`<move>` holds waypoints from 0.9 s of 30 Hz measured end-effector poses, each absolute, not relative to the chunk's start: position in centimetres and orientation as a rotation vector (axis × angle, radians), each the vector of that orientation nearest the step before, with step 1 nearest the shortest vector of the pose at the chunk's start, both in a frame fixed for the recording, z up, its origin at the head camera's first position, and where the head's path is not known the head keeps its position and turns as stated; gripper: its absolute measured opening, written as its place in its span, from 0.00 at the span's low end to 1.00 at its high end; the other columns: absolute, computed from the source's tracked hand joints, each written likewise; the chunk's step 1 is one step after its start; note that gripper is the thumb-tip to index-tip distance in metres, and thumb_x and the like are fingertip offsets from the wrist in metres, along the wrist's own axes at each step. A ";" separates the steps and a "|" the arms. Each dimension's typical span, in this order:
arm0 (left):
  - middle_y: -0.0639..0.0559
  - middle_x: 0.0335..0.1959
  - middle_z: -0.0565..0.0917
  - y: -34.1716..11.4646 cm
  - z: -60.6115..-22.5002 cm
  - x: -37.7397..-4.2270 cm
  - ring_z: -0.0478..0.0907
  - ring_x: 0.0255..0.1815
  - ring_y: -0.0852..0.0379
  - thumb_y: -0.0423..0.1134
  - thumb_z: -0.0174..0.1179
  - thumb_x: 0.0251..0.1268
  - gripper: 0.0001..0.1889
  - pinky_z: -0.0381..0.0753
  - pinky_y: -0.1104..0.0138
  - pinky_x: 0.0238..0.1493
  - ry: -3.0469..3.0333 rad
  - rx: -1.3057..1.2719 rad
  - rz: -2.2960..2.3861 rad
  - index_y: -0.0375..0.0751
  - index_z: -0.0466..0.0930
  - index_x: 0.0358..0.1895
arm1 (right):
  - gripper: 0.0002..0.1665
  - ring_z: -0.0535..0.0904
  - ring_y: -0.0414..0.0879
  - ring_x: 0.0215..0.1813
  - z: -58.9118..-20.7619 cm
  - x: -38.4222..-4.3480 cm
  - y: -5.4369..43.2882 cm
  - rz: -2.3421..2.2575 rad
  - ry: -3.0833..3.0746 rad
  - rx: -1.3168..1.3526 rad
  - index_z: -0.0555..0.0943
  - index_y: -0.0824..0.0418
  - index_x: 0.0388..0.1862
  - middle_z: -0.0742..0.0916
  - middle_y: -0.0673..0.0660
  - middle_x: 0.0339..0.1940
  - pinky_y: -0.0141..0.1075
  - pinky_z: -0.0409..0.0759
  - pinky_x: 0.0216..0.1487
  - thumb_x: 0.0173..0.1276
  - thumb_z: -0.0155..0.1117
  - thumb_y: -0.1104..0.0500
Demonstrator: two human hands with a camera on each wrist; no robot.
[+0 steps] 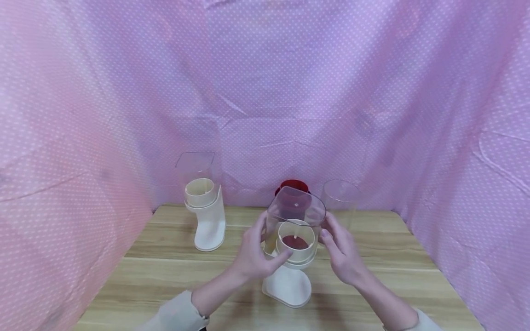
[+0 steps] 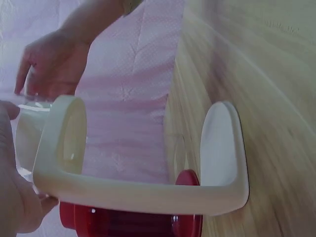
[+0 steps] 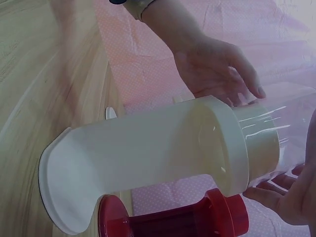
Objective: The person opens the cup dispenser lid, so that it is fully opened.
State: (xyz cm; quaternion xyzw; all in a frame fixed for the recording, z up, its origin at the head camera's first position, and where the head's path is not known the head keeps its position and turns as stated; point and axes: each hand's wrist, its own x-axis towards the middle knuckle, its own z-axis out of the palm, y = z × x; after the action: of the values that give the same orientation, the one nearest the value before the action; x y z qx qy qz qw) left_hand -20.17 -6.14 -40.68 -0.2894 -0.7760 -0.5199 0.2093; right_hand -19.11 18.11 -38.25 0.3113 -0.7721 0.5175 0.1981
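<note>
A clear plastic container with a cream, cup-like collar inside its lower part sits at the ring of a white stand. My left hand grips the container from the left, its thumb across the front of the collar and its fingers behind. On the right side my right hand holds the container wall with curled fingers and thumb. The right wrist view shows the collar seated against the ring, with right fingertips right at its edge.
A second white stand with a cream collar and clear top stands at the back left. Behind the held container is a red stand. A clear cylinder stands at the back right. Pink dotted cloth surrounds the wooden table.
</note>
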 end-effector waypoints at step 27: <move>0.55 0.68 0.82 -9.3 -43.1 -26.9 0.82 0.67 0.54 0.46 0.89 0.38 0.61 0.85 0.57 0.67 -2.356 -1.215 -1.588 0.58 0.62 0.81 | 0.46 0.85 0.48 0.65 -27.3 -22.5 13.9 0.975 -2.718 0.982 0.76 0.50 0.73 0.88 0.52 0.62 0.52 0.82 0.70 0.56 0.85 0.43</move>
State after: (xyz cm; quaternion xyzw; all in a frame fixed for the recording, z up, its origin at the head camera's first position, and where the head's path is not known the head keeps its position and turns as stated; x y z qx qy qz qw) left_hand -26.87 -9.31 -43.08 -0.3930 -0.7623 -0.5137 0.0257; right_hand -22.52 13.87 -27.29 0.3217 -0.8902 0.3192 0.0459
